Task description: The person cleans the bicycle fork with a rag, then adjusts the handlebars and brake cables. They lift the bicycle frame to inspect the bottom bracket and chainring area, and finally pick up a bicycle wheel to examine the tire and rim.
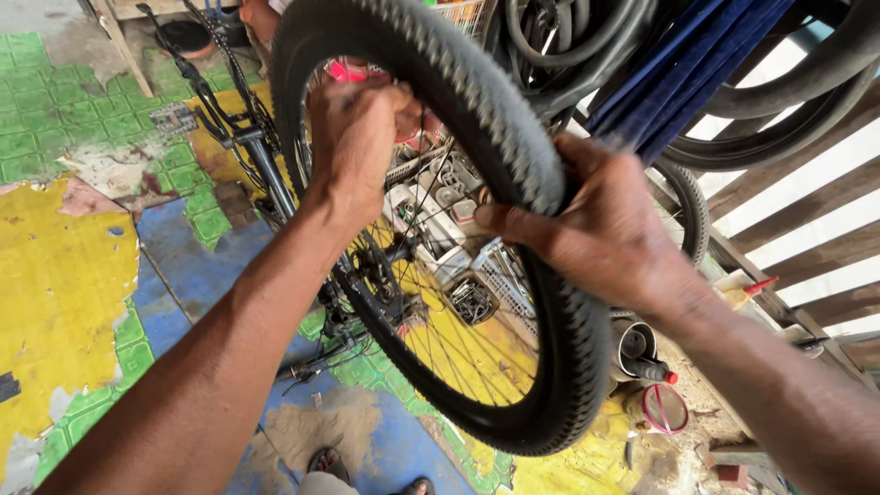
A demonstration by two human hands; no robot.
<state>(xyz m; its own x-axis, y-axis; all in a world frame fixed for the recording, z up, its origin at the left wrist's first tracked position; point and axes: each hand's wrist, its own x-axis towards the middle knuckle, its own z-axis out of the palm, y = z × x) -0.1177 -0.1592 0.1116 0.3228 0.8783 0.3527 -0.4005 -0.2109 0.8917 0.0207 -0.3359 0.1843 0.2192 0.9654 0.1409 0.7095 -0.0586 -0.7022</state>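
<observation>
Seating step: left hand (353,137) and right hand (600,229) each grip clamped on tire (513,137); next, pressing its edge toward the spokes (458,339) below looks needed.

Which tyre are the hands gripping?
The knobby tyre on the spoked wheel, held by both hands; the other tyres hang untouched at upper right.

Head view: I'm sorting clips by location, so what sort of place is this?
Most likely a bicycle repair shop: both hands work a wheel's black tyre, spare tyres hang above, and a bicycle frame lies on the worn painted floor.
</observation>
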